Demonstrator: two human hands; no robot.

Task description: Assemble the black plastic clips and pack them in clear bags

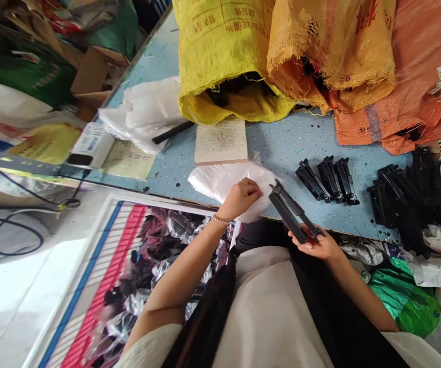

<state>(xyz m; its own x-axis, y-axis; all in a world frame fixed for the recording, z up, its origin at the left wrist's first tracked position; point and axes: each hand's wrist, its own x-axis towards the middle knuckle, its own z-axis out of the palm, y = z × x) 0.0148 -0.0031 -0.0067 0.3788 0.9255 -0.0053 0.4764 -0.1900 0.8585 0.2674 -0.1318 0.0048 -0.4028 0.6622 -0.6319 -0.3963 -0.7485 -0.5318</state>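
Observation:
My right hand [314,243] grips the lower end of a long black plastic part [290,212], which tilts up and to the left over the table edge. Its forked top end comes close to the clear plastic bags [216,181] stacked on the table. With fingers pinched together, my left hand [243,197] rests at the right side of that stack, seemingly on a bag's edge. To the right, three similar black parts [331,179] lie side by side on the blue speckled table [278,143].
A wooden block [221,143] lies behind the bags. Yellow [224,56], orange [335,51] and red-orange [404,87] woven sacks line the back. More black parts [404,189] are heaped at right. Below left, a crate [101,286] holds bagged black parts. A white box [92,143] stands at left.

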